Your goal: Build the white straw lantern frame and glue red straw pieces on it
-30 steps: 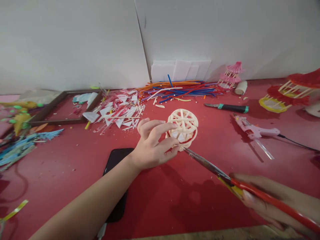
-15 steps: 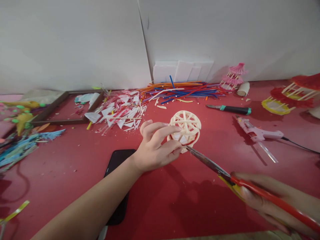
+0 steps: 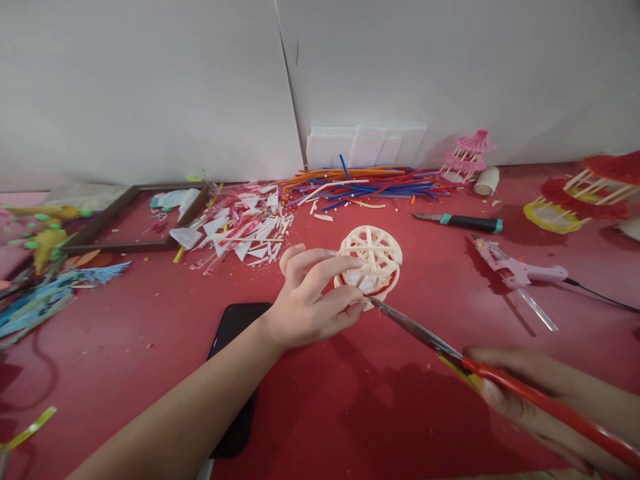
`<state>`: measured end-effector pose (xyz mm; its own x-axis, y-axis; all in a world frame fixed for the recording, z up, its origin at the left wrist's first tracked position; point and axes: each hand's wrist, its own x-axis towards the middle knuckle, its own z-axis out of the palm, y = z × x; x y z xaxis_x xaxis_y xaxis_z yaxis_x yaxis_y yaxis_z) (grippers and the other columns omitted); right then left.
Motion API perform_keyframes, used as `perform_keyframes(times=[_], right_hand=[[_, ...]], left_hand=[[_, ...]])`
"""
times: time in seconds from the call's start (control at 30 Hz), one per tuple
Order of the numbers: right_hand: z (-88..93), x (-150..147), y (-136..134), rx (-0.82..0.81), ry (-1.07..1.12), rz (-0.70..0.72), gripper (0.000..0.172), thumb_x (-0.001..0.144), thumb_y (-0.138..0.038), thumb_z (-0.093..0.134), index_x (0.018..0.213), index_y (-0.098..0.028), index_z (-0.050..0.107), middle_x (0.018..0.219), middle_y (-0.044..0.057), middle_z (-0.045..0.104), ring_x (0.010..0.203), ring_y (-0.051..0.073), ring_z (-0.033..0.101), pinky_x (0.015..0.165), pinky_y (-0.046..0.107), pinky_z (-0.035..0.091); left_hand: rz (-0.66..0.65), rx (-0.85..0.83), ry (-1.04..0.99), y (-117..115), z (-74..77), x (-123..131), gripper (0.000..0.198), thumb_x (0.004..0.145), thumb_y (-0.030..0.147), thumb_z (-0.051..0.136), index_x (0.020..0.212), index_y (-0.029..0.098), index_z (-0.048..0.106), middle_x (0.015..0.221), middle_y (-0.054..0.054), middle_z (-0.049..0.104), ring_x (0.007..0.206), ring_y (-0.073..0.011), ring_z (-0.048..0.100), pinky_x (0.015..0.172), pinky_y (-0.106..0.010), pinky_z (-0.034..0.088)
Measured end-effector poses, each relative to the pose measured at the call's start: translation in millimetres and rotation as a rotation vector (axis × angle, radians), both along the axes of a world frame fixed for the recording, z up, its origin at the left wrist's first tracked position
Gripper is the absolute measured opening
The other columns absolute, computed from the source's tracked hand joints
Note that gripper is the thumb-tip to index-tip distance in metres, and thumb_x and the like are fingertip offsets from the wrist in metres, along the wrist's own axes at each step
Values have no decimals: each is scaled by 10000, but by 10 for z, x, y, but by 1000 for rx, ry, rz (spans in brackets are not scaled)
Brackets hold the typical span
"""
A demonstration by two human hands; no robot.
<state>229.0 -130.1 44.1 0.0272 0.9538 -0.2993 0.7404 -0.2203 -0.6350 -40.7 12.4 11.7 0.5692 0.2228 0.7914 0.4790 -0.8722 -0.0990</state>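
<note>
A cream-coloured round lattice piece [image 3: 371, 251] is tilted up in the middle of the red table. My left hand [image 3: 320, 293] grips its near left side, thumb below and fingers over the edge. Around the lower part of the piece runs a dark red band, with white bits inside. My right hand [image 3: 530, 400] holds a pair of scissors [image 3: 417, 330] with red and yellow handles. The blades look nearly closed, and their tips touch the lower rim beside my left fingertips. Under my left forearm lies a black phone [image 3: 240, 327].
Pipe cleaners [image 3: 360, 180] and white and pink scraps [image 3: 245, 220] lie along the back. On the right are a utility knife [image 3: 470, 222], a pink glue gun [image 3: 515, 267] with its cord, and small tiered models [image 3: 467, 159]. A brown frame [image 3: 105, 223] sits at back left.
The scissor blades have drawn closer together, with tips still at the lower rim. My left hand and the lattice piece stay almost in place.
</note>
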Motion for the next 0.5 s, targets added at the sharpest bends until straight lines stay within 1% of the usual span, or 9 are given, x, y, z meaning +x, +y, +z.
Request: perform_keyframes(times=[0.13, 0.23, 0.37, 0.43, 0.5], right_hand=[[33, -17, 8, -31, 66, 2, 632, 725, -867, 458, 570, -265, 570, 558, 20, 616, 506, 175, 573, 444, 273, 480], [21, 17, 11, -58, 108, 12, 596, 766, -826, 472, 610, -264, 595, 593, 12, 644, 535, 169, 594, 473, 263, 504], [20, 96, 54, -132, 105, 97, 550, 779, -791, 496, 653, -269, 613, 637, 11, 668, 575, 176, 621, 514, 270, 532], [32, 107, 71, -130, 80, 118, 551, 765, -797, 506, 640, -270, 606, 636, 14, 659, 569, 178, 608, 490, 273, 515], [45, 88, 67, -89, 58, 92, 568, 767, -810, 490, 629, -270, 601, 636, 18, 654, 559, 179, 592, 460, 275, 491]], left_hand=[[2, -2, 4, 2, -9, -6, 122, 782, 317, 757, 765, 281, 642, 1090, -34, 641, 1042, -249, 462, 963, -440, 365], [1, 4, 6, 5, -8, -5, 123, 783, 319, 758, 778, 283, 641, 1088, -32, 643, 1040, -246, 463, 953, -433, 370], [-3, 5, 2, 7, 2, 1, 131, 775, 303, 764, 769, 281, 635, 1074, -32, 642, 1043, -247, 458, 939, -427, 370], [-8, 1, 1, 6, 5, 2, 130, 781, 302, 759, 764, 279, 632, 1067, -35, 642, 1046, -248, 457, 939, -428, 368], [-10, -3, 0, 2, 5, 0, 135, 787, 307, 756, 758, 276, 628, 1057, -40, 643, 1047, -248, 457, 940, -428, 366]])
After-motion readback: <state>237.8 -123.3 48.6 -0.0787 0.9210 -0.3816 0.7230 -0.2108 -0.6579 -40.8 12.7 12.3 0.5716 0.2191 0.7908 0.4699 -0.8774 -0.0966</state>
